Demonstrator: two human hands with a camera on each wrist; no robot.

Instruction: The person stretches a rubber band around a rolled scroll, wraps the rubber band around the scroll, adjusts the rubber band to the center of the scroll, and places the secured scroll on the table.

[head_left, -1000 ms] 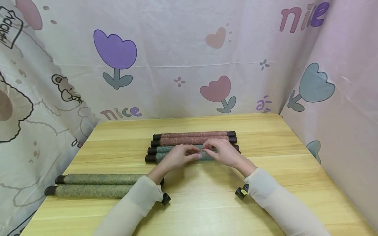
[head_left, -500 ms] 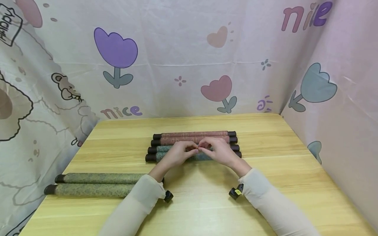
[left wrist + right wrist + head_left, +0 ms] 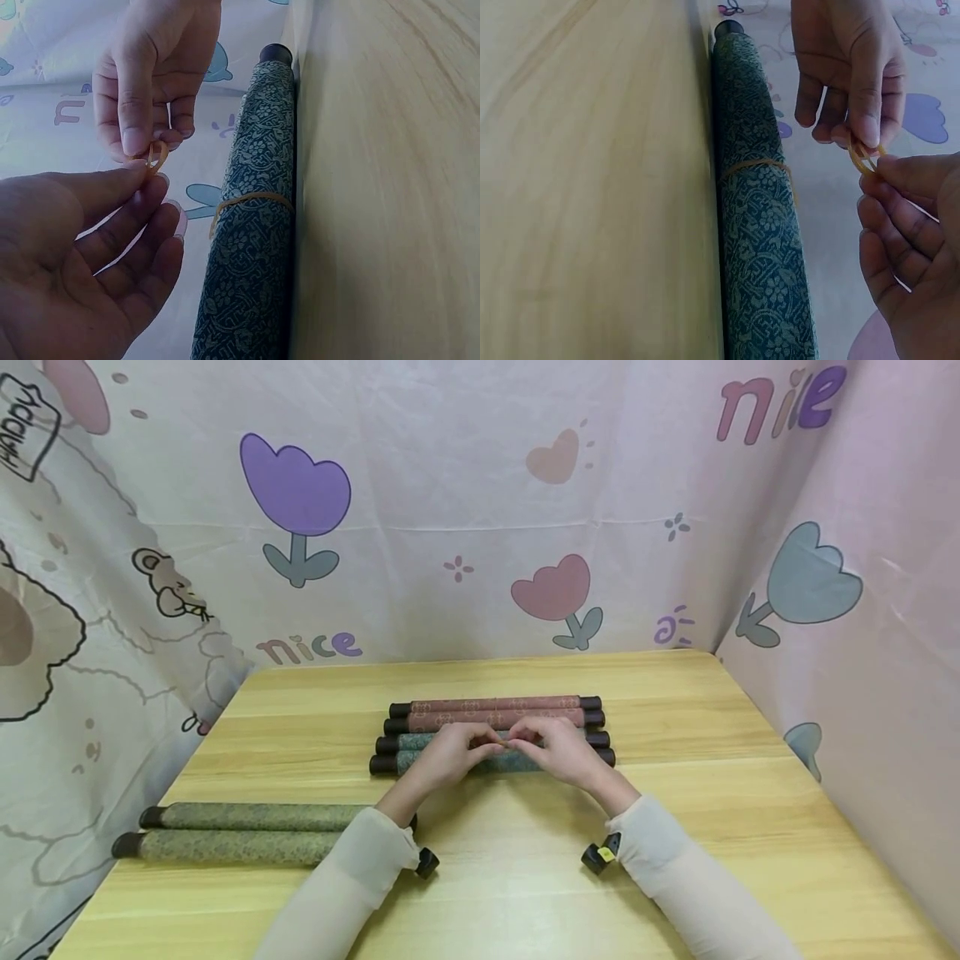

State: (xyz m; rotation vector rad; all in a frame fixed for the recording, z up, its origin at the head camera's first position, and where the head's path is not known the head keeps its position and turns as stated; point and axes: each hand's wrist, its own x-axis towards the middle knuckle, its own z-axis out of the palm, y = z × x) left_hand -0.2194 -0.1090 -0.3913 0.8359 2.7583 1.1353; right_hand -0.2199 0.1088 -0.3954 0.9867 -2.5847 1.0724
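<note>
Between them, my left hand [image 3: 448, 755] and right hand [image 3: 562, 753] pinch a small yellowish rubber band [image 3: 160, 154], each with thumb and fingertips. In both wrist views the band makes a small loop where the fingertips meet. Both hands are over two teal patterned scrolls, covering their middle in the head view. The nearer teal scroll [image 3: 517, 762] lies rolled up with dark end knobs. Around its middle runs another rubber band [image 3: 259, 196], also plain in the right wrist view.
Two reddish scrolls [image 3: 491, 719] lie just behind the teal ones, parallel to them. At the front left are two olive-green scrolls [image 3: 240, 846], partly under my left forearm. A printed curtain [image 3: 420, 593] stands behind the wooden table [image 3: 510, 893].
My right hand has shifted slightly left, so its fingertips now meet those of my left hand at the rubber band. The scrolls stay where they were.
</note>
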